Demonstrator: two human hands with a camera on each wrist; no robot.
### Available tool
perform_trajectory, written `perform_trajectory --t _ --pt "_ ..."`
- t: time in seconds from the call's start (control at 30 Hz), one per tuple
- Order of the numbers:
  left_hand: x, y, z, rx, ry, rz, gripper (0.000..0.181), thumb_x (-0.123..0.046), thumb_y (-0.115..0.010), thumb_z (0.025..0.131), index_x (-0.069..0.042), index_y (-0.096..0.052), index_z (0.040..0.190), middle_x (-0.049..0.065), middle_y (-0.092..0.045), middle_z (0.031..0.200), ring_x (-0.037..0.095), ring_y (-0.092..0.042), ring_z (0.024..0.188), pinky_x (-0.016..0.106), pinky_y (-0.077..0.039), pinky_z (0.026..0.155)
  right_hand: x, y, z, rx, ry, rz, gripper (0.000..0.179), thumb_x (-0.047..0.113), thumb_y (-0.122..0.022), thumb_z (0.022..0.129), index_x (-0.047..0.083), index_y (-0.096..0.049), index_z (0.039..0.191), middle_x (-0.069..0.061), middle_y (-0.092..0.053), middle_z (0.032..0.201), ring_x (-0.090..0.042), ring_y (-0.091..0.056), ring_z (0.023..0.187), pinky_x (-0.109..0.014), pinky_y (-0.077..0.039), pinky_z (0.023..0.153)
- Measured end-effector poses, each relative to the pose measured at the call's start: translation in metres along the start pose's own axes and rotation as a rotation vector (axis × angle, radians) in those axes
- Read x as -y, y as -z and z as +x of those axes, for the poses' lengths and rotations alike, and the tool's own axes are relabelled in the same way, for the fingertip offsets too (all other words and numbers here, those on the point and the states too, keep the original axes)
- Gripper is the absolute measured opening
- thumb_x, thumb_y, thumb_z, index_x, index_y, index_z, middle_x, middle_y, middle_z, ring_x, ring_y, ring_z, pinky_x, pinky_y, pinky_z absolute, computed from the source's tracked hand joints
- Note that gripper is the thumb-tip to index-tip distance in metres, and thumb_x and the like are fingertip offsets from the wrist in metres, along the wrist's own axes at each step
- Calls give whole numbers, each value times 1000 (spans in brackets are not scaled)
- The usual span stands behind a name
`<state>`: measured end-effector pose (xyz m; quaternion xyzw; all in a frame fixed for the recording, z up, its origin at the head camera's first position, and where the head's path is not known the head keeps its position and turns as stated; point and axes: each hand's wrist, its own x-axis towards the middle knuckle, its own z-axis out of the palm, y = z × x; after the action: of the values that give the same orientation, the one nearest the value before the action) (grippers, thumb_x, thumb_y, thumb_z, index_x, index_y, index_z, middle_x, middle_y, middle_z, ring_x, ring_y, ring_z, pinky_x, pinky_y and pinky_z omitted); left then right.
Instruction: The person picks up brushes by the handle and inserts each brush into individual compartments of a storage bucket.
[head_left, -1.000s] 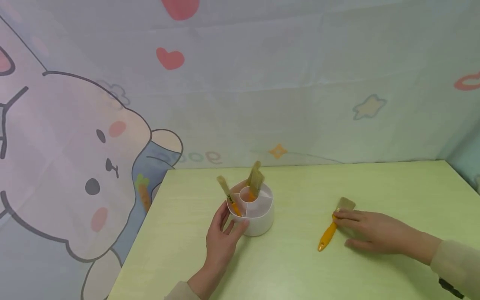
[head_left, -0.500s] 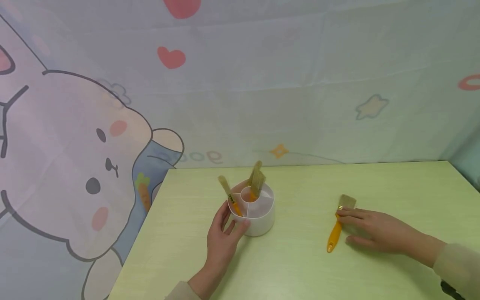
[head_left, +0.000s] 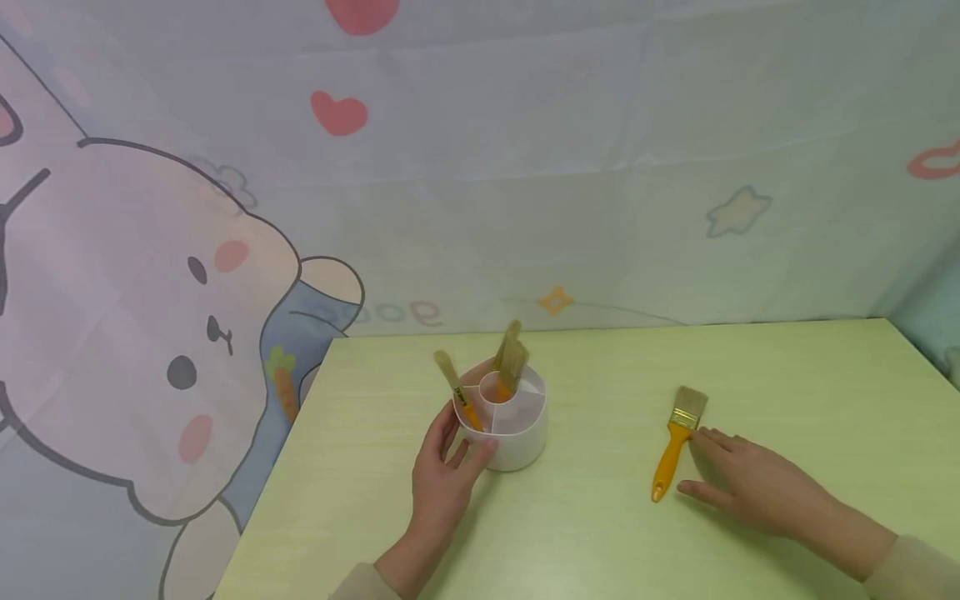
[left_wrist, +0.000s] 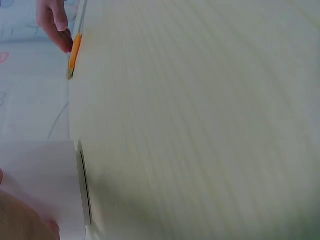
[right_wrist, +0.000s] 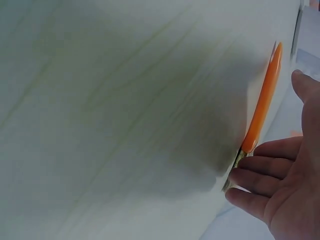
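My left hand (head_left: 444,487) holds a white round divided organizer (head_left: 519,450) by its near left side, thumb in front and fingers round the wall. A small paintbrush (head_left: 459,392) leans in its left compartment. More brushes (head_left: 513,362) rise from the middle and back, bristles up. Right of the organizer a flat paintbrush (head_left: 667,458) with an orange handle lies on the table, bristles pointing away. Beside it is my right hand (head_left: 765,487), fingers extended, fingertips close to the handle. In the right wrist view the fingers (right_wrist: 260,181) are straight near the brush's ferrule; contact is unclear.
The light yellow-green table (head_left: 585,533) ends at the back against a printed cloth (head_left: 525,208) with hearts and stars. On the left, the cloth carries a large cartoon animal (head_left: 187,317).
The flat paintbrush has slid right and turned slightly more upright in view. My right hand has drawn back off it towards the right. The left hand and organizer have stayed put.
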<state>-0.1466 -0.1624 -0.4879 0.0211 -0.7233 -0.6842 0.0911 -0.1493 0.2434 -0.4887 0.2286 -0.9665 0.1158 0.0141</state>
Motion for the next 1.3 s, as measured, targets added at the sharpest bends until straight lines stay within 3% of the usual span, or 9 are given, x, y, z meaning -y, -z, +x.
perform_trajectory --t 0.13,0.33,0.93,1.3 --pt "1 -2 1 -4 5 1 78 -19 -87 93 -15 -48 160 5 -49 163 26 -44 153 42 -47 120 1 -4 3 8 -4 -16 79 56 -72 99 -11 -61 140 -35 -60 143 -55 -61 128 -67 -54 105" --pt "1 -4 1 -4 14 0 79 -19 -86 93 -12 -46 161 8 -48 164 28 -43 154 42 -47 121 -4 -7 12 -14 25 -38 80 55 -73 98 -12 -61 140 -36 -60 141 -54 -64 123 -66 -57 102" --pt "0 -6 1 -14 13 6 78 -19 -87 93 -12 -48 160 8 -49 163 28 -45 152 41 -48 119 -9 -5 50 12 50 6 84 55 -69 101 -13 -53 148 -35 -54 150 -55 -58 131 -65 -52 109" --pt "0 -8 1 -12 9 5 79 -18 -88 91 -13 -49 160 6 -51 162 27 -46 152 40 -49 119 -8 -5 53 21 6 1 90 57 -72 98 -16 -52 145 -40 -51 149 -60 -55 132 -69 -49 109"
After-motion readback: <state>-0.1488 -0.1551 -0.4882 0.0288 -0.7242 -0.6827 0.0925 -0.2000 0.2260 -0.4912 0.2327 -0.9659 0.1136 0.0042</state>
